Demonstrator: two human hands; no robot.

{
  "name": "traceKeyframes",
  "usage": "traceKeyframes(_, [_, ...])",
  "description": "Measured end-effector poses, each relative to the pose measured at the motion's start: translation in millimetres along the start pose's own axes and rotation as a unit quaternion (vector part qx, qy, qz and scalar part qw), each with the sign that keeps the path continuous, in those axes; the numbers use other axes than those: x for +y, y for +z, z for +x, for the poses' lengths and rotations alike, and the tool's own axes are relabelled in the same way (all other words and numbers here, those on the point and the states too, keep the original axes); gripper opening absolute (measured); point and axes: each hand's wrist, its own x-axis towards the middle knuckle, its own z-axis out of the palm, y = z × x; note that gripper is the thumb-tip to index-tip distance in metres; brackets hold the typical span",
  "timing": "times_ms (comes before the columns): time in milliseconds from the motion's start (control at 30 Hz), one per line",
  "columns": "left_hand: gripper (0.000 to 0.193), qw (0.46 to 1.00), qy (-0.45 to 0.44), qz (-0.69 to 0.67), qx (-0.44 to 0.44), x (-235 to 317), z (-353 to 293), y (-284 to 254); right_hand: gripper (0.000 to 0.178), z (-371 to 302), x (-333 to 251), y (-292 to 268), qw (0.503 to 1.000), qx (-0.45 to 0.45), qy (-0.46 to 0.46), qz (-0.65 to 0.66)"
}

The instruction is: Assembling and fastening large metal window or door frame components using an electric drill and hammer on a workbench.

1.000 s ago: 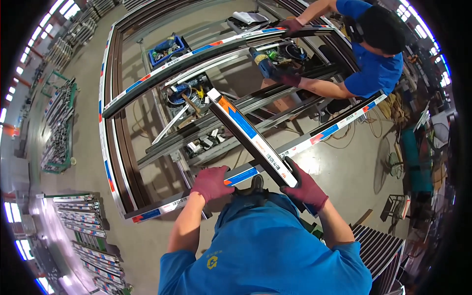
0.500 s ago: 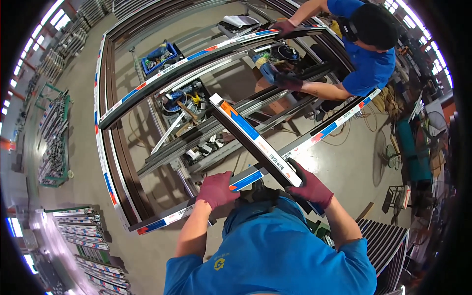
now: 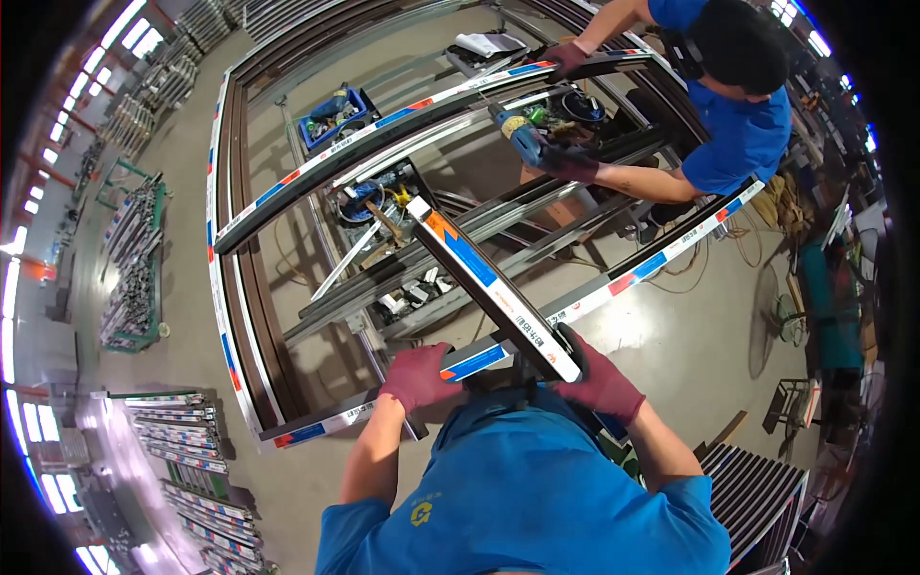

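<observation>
I hold a long dark metal profile (image 3: 484,283) wrapped in white film with blue and orange patches; it points away from me over a large frame. My right hand (image 3: 599,383), in a maroon glove, grips its near end. My left hand (image 3: 420,377), also gloved, rests on the near rail of the frame (image 3: 613,286) just left of that end. The frame's far rail (image 3: 383,125) runs across the trestles.
A co-worker in a blue shirt (image 3: 733,134) leans over the far right corner, holding a blue power drill (image 3: 517,139). A blue tool crate (image 3: 331,113) sits on the floor. Racks of metal profiles (image 3: 134,268) stand at left; stacked bars (image 3: 757,489) lie at lower right.
The view has shifted, so the frame sits lower and to the right. My hands keep the same hold on the profile and the rail. The co-worker still leans over the far corner.
</observation>
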Motion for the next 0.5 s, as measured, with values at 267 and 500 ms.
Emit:
traceKeyframes(267, [0.085,0.999,-0.013,-0.007,-0.031,-1.3,0.8,2.7,0.109,-1.1,17.5,-6.5,0.998,-0.024,-0.044,0.027])
traceKeyframes(500, [0.083,0.999,-0.032,-0.008,-0.039,0.3,-2.8,4.1,0.105,-25.0,1.3,-17.6,0.999,-0.042,-0.028,0.003])
